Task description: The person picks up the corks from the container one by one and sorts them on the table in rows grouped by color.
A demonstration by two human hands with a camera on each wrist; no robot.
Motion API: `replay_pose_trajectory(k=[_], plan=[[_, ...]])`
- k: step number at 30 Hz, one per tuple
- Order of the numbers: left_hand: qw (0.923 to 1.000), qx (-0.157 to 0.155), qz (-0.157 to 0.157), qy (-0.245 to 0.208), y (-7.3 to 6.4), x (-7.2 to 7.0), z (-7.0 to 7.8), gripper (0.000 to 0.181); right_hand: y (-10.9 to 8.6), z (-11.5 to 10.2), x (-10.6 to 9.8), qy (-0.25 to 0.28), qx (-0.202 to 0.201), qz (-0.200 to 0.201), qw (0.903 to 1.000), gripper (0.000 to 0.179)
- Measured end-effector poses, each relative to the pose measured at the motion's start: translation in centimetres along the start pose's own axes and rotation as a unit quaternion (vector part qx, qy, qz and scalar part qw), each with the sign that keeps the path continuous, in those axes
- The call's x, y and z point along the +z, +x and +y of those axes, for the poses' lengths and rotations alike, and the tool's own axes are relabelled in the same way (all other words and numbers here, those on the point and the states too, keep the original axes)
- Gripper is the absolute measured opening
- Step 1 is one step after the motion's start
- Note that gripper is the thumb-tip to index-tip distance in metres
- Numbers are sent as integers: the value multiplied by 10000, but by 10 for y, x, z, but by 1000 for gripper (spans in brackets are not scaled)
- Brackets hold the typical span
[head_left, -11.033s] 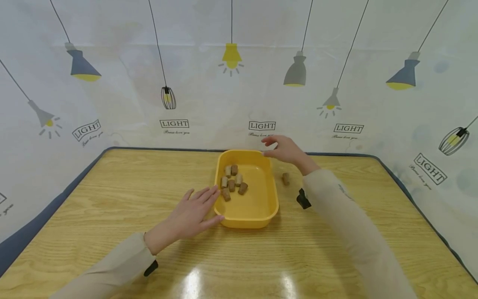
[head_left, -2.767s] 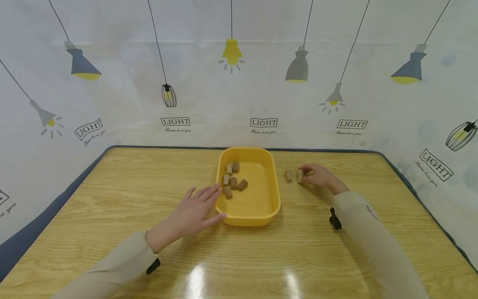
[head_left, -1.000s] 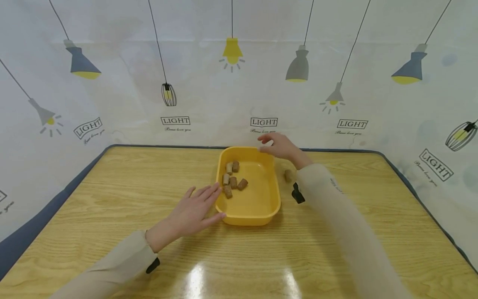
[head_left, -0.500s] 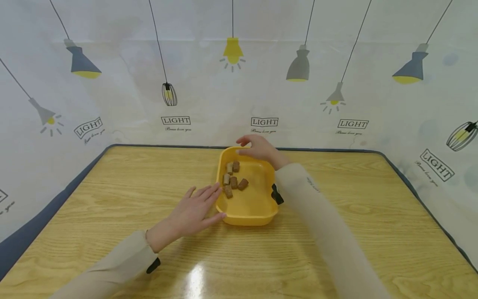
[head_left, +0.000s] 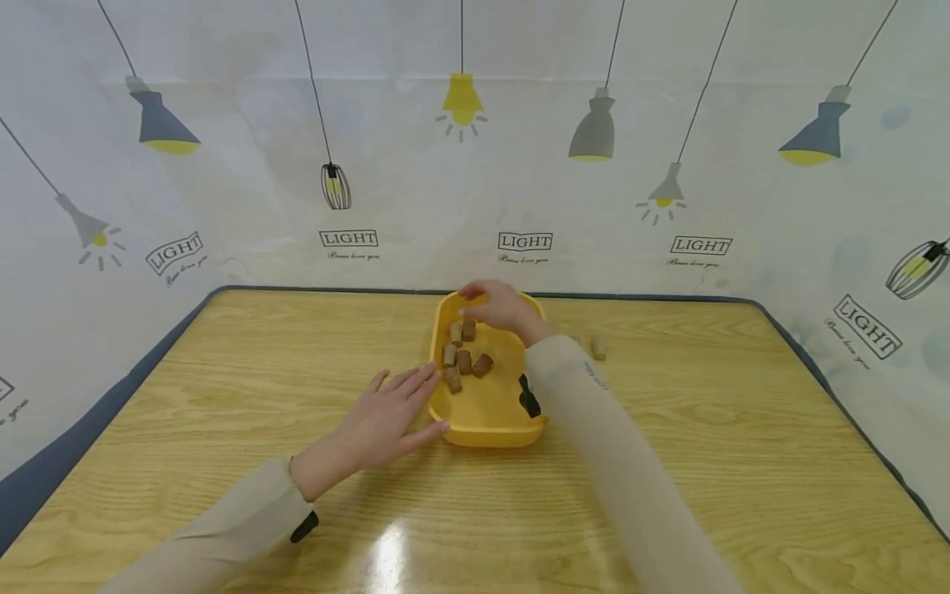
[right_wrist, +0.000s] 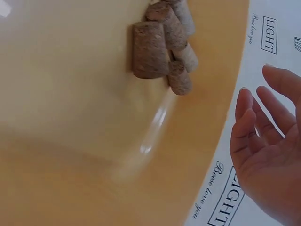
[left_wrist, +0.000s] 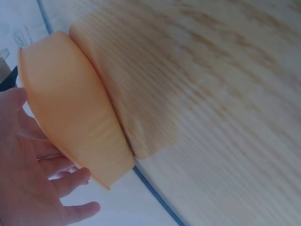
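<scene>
A yellow plastic basin stands on the table, with several wine corks lying along its left side. My left hand touches the basin's left rim with its fingers spread; in the left wrist view, the same hand lies along the outer wall. Above the far end of the basin is my right hand, near the farthest corks. The right wrist view shows this hand with loosely bent fingers and nothing between them, apart from the corks.
To the right of the basin, a pale cork rests on the wooden table; another is mostly hidden by my right sleeve. A printed lamp-pattern sheet rises behind the table.
Since 11 seconds ago, one cork has gone from the basin to the table beside the other. My right hand has since moved left over the basin. The left hand has stayed put.
</scene>
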State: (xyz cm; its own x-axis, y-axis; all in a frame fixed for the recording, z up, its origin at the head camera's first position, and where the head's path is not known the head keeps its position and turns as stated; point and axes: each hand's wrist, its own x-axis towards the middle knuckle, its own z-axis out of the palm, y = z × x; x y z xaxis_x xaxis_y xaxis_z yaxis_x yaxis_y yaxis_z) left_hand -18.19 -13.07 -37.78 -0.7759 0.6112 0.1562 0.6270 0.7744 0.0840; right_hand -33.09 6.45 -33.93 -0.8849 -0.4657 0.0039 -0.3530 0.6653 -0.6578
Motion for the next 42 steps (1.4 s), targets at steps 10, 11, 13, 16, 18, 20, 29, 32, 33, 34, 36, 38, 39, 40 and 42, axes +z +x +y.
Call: replay_pose_trajectory(k=[10, 11, 13, 16, 18, 20, 29, 32, 33, 34, 36, 38, 39, 40, 42], plan=[[10000, 34, 70, 48, -1, 0, -1, 70, 1, 10, 18, 78, 151, -100, 9998, 40], [10000, 36, 74, 40, -1, 0, -1, 70, 2, 12, 19, 79, 133, -91, 9998, 39], [10000, 40, 68, 49, -1, 0, -1, 70, 3, 14, 22, 36, 52, -80, 9999, 39], [10000, 47, 50, 44, -1, -1, -1, 70, 4, 16, 26, -16, -73, -71, 9999, 39], [10000, 56, 39, 38, -1, -1, 0, 70, 4, 15, 28, -35, -80, -98, 9999, 39], [10000, 68, 35, 24, -1, -1, 0, 70, 4, 15, 31, 46, -46, -150, 9999, 39], [9999, 59, 100, 43, -1, 0, -1, 69, 7, 18, 40, -84, 16, -137, 9999, 42], [9999, 62, 119, 71, -1, 1, -1, 69, 10, 20, 42, -150, 127, -100, 9998, 42], [9999, 68, 128, 80, -1, 1, -1, 69, 10, 20, 43, -175, 174, -97, 9996, 42], [9999, 70, 135, 76, -1, 1, -1, 69, 11, 21, 44, -193, 205, -87, 9996, 42], [9998, 83, 144, 86, -1, 0, -1, 69, 12, 21, 45, -196, 262, -90, 9994, 42], [9998, 91, 140, 117, -1, 1, -1, 69, 13, 20, 46, -273, 266, -73, 9992, 43], [9998, 92, 142, 123, -1, 1, -1, 69, 13, 19, 46, -277, 283, -69, 9992, 43], [9998, 88, 134, 129, -1, 1, -1, 69, 13, 19, 47, -285, 278, -58, 9992, 43], [9997, 87, 133, 161, -1, 2, -1, 70, 14, 18, 48, -324, 250, -29, 9992, 44]])
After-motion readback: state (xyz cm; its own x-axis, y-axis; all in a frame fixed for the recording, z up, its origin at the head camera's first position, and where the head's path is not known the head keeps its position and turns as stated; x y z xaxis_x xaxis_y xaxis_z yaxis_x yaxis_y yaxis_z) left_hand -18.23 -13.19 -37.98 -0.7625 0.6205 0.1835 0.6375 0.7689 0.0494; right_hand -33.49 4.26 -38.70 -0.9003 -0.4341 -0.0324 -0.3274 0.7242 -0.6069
